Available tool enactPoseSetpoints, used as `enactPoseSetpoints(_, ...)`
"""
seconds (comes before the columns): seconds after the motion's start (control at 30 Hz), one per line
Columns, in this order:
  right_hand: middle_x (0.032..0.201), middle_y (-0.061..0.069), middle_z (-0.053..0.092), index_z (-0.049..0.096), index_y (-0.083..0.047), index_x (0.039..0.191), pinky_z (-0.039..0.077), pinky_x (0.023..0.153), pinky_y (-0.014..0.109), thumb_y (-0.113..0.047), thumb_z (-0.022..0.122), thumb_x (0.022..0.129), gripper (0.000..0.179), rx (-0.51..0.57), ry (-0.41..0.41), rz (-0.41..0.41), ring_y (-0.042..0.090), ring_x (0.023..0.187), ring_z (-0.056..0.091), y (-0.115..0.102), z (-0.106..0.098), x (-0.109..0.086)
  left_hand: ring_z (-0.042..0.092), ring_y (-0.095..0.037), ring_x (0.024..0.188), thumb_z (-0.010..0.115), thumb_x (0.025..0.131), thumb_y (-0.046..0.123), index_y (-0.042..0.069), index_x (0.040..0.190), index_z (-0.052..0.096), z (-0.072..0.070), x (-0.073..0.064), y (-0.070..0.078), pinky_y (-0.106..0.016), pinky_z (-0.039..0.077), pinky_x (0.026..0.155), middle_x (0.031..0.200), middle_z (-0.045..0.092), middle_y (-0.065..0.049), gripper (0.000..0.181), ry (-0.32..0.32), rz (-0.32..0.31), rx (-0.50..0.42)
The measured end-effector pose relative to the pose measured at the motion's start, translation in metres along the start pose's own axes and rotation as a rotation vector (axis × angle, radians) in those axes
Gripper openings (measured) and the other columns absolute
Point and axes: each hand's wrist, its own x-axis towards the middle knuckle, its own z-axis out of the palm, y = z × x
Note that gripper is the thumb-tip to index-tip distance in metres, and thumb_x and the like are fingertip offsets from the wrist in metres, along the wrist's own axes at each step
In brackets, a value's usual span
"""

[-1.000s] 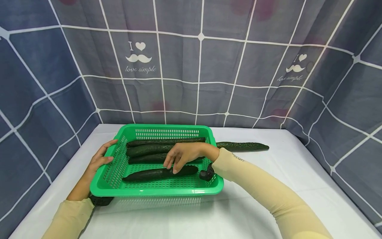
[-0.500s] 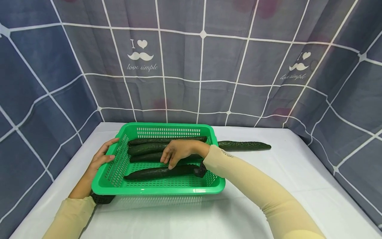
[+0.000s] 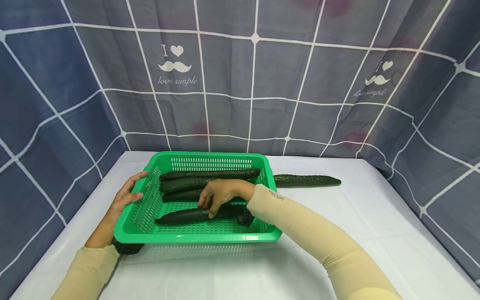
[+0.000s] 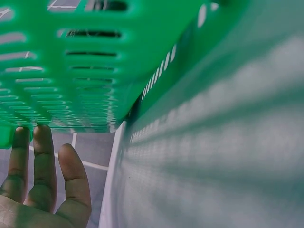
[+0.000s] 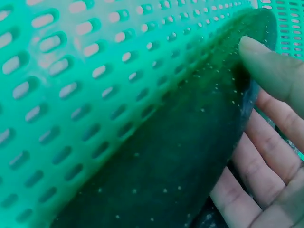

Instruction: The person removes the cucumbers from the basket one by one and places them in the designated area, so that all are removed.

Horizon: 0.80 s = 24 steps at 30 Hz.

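A green plastic basket [image 3: 195,238] with slotted walls sits on the table. In the head view, a dark cucumber [image 3: 180,216] lies along its near side. My right hand [image 3: 221,193] pinches this cucumber from above; the right wrist view shows the thumb [image 5: 273,71] on one side and the fingers [image 5: 259,161] along the other. Three more cucumbers [image 3: 183,184] lie side by side at the back of the basket, partly hidden by the right hand. My left hand [image 3: 121,200] touches the basket's left rim, with nearly straight fingers [image 4: 43,166] against the outside in the left wrist view.
Another cucumber [image 3: 307,180] lies on the white tabletop [image 3: 360,216], right of the basket; its left end is hidden behind the basket wall. Grey-blue checked curtains [image 3: 225,75] enclose the back and both sides.
My right hand has moved left and lower, from hovering over the near cucumber to holding it between thumb and fingers. My left hand has stayed at the basket rim.
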Motion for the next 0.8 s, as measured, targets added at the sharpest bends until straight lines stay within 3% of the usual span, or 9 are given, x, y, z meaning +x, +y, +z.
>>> enactPoseSetpoints(0.53,0.116,0.004,0.079,0.079,-0.008,0.128,0.056,0.086,0.025,-0.013,0.092,0.088,0.043,-0.179,0.083,0.002,0.012,0.103,0.071,-0.009,0.006,-0.003,0.035,0.009,0.141,0.038,0.095,-0.01,0.036,0.15,0.06,0.001,0.0,0.002,-0.022,0.03,0.098,0.152,0.051,0.024,0.075,-0.004,0.007,-0.043)
enactPoseSetpoints(0.8,0.116,0.003,0.078,0.081,-0.011,0.123,0.056,0.088,0.024,-0.01,0.092,0.088,0.037,-0.223,0.111,-0.009,0.013,0.105,0.071,-0.008,0.003,-0.008,0.039,0.004,0.141,0.036,0.093,-0.013,0.033,0.15,0.06,0.004,0.0,0.003,-0.02,0.032,0.099,0.152,0.053,0.021,0.077,-0.02,0.04,-0.081)
